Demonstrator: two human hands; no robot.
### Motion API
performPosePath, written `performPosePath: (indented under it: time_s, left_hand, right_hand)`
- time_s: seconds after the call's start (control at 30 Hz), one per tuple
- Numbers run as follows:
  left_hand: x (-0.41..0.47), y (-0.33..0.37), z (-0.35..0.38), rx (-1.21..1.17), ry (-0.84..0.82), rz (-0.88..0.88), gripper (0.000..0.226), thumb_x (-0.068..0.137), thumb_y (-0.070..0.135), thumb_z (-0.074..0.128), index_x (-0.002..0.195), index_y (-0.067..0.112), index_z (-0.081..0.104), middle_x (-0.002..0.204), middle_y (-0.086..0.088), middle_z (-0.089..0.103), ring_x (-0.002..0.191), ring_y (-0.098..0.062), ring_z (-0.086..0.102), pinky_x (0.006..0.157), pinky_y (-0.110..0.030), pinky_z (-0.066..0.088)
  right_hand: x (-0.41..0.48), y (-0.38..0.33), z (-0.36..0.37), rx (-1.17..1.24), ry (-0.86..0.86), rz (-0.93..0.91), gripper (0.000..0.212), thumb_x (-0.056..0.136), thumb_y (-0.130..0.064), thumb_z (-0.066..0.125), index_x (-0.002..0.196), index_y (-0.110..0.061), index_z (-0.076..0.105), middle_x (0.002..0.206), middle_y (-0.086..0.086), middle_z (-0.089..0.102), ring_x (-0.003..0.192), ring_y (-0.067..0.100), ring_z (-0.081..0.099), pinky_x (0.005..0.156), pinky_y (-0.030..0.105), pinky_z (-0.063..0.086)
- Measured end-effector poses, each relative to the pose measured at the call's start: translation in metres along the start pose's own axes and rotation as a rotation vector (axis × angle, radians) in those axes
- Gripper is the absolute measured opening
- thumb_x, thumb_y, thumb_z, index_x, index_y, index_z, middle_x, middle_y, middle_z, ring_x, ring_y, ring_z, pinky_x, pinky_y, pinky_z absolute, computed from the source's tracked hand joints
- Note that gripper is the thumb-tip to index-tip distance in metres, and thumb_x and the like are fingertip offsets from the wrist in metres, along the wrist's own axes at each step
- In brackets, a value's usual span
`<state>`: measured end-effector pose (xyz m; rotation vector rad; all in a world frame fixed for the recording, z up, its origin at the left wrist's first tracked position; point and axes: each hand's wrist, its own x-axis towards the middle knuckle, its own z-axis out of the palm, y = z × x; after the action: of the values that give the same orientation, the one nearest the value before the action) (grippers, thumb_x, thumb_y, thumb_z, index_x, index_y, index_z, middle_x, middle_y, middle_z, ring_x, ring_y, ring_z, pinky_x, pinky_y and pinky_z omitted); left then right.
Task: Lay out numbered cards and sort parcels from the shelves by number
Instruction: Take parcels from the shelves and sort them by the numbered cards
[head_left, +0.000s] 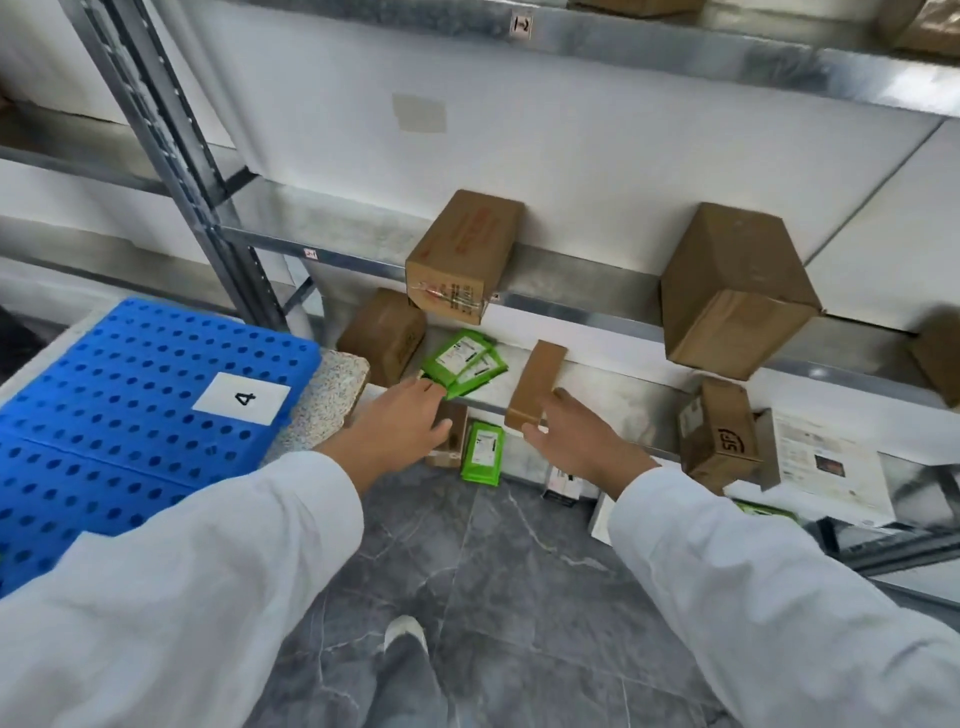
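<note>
Two grabs — one slip?
Our open left hand (402, 423) touches green plastic mailers (465, 361); our right hand (579, 441) grips the flat brown cardboard parcel (537, 374) by its end — it could drop.

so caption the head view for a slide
Left hand reaches for green packets, right hand grips a flat brown parcel on a low shelf.

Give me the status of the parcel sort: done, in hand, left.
Done: card 4 lies on the blue pallet. In hand: the left hand touches green parcels; the right hand grips a flat parcel. Left: boxes sit on the shelves, and no parcel lies by the card.
</note>
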<state>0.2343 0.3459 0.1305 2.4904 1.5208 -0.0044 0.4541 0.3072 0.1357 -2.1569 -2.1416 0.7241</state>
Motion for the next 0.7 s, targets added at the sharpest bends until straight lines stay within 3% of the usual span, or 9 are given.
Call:
performPosePath:
  time_s: [0.17, 0.4, 0.53, 0.57, 0.63, 0.7]
  left_hand:
    - [0.059, -0.026, 0.037, -0.032, -0.105, -0.009, 0.044, 0.097, 0.033, 0.046, 0.133, 0.008, 0.045, 0.134, -0.011, 0.051, 0.127, -0.026, 0.043, 0.1, -0.038, 0.038]
    - [0.158, -0.081, 0.075, -0.09, -0.158, -0.022, 0.041, 0.096, 0.033, 0.046, 0.128, 0.007, 0.048, 0.128, -0.011, 0.054, 0.123, -0.027, 0.047, 0.094, -0.04, 0.043]
    - [0.212, -0.108, 0.099, -0.136, -0.158, -0.007, 0.041, 0.097, 0.03, 0.047, 0.127, 0.002, 0.049, 0.123, -0.014, 0.056, 0.115, -0.029, 0.051, 0.094, -0.042, 0.046]
    - [0.222, -0.114, 0.107, -0.157, -0.157, -0.016, 0.041, 0.097, 0.03, 0.047, 0.127, 0.002, 0.05, 0.122, -0.015, 0.056, 0.112, -0.029, 0.053, 0.092, -0.043, 0.047]
    - [0.24, -0.127, 0.131, -0.14, -0.191, -0.035, 0.041, 0.096, 0.03, 0.046, 0.128, 0.004, 0.05, 0.121, -0.015, 0.057, 0.108, -0.03, 0.054, 0.088, -0.044, 0.048]
    - [0.26, -0.139, 0.151, -0.09, -0.242, -0.051, 0.043, 0.096, 0.032, 0.046, 0.131, 0.008, 0.048, 0.119, -0.016, 0.058, 0.104, -0.031, 0.056, 0.082, -0.04, 0.049]
  right_hand:
    - [0.058, 0.007, 0.014, 0.084, -0.028, 0.101, 0.034, 0.097, -0.023, 0.044, 0.125, -0.004, 0.05, 0.119, 0.019, 0.051, 0.11, 0.036, 0.053, 0.088, 0.038, 0.046]
    - [0.157, 0.015, 0.039, 0.08, -0.075, 0.235, 0.037, 0.097, -0.031, 0.044, 0.12, -0.003, 0.048, 0.113, 0.013, 0.05, 0.1, 0.029, 0.055, 0.078, 0.035, 0.044]
    - [0.221, 0.025, 0.069, 0.099, -0.092, 0.279, 0.024, 0.094, -0.027, 0.044, 0.098, -0.004, 0.048, 0.095, 0.01, 0.045, 0.088, 0.026, 0.048, 0.071, 0.032, 0.035]
    - [0.236, 0.028, 0.08, 0.115, -0.101, 0.284, 0.024, 0.093, -0.027, 0.044, 0.098, -0.004, 0.049, 0.098, 0.011, 0.046, 0.092, 0.029, 0.05, 0.072, 0.032, 0.035]
    - [0.265, 0.034, 0.104, 0.152, -0.111, 0.298, 0.036, 0.094, -0.029, 0.045, 0.118, -0.002, 0.05, 0.117, 0.015, 0.049, 0.108, 0.033, 0.052, 0.079, 0.032, 0.041]
    - [0.291, 0.036, 0.123, 0.173, -0.11, 0.314, 0.048, 0.096, -0.032, 0.045, 0.134, -0.003, 0.043, 0.134, 0.014, 0.045, 0.121, 0.032, 0.049, 0.094, 0.036, 0.045]
